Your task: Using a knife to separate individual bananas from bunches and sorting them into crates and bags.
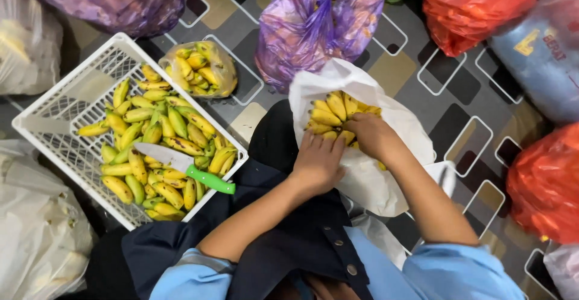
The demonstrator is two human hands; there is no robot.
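- A tiled floor [416, 73] with a rectangle pattern, ringed by filled plastic bags.
- Both hands, left hand [318, 162] and right hand [372, 136], grip a banana bunch [333, 116] inside a white bag [368, 179]; the fruits fan away from the hands.
- Left of them, a white crate [66, 104] holds bananas and a green-handled knife [184, 167].

Yellow and green bananas [158, 149] are piled in a white crate [48, 132], topped by a knife [184, 166] with a bright green handle. More yellow bananas [330, 116] are wrapped in a white bag [368, 179]. Purple bags [319, 19] and red bags [476, 4] are scattered over a grey, beige-patterned floor [422, 89].
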